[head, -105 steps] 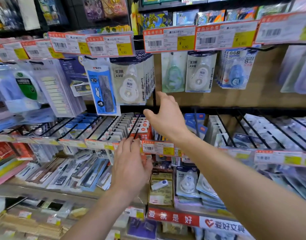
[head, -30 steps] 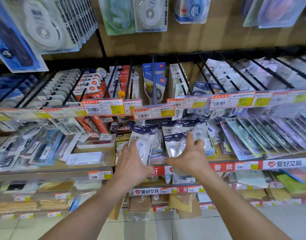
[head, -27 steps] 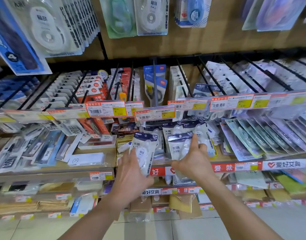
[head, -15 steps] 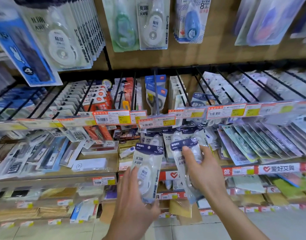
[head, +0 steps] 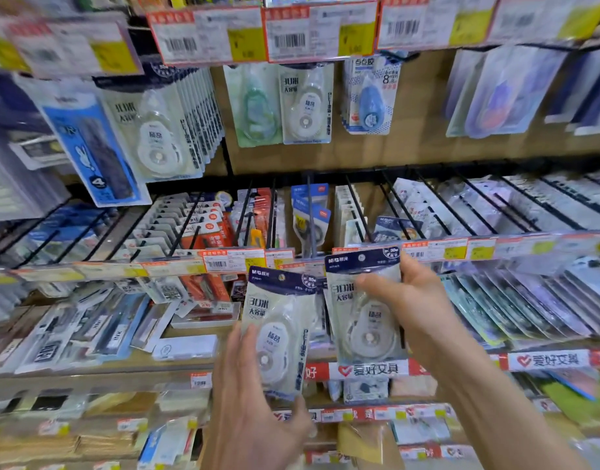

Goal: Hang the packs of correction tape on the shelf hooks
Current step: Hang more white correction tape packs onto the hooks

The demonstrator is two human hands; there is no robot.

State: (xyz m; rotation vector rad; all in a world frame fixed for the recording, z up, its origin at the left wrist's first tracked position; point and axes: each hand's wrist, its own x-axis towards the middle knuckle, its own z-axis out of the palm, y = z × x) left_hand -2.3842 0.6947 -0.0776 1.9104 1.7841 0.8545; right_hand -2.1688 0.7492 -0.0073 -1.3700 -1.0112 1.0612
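Basically gripping one correction tape pack [head: 278,330] in the left hand [head: 254,412], a second pack [head: 366,313] in the right hand [head: 420,310], just below the hooks [head: 356,208], probably light and floppy, so pinching by the header [head: 361,261].

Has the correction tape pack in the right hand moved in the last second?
Yes. The pack in the right hand has risen: its top now overlaps the price-tag rail, having been below it before.

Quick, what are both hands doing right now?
Left hand: holding the lower correction tape pack.
Right hand: holding the higher correction tape pack.
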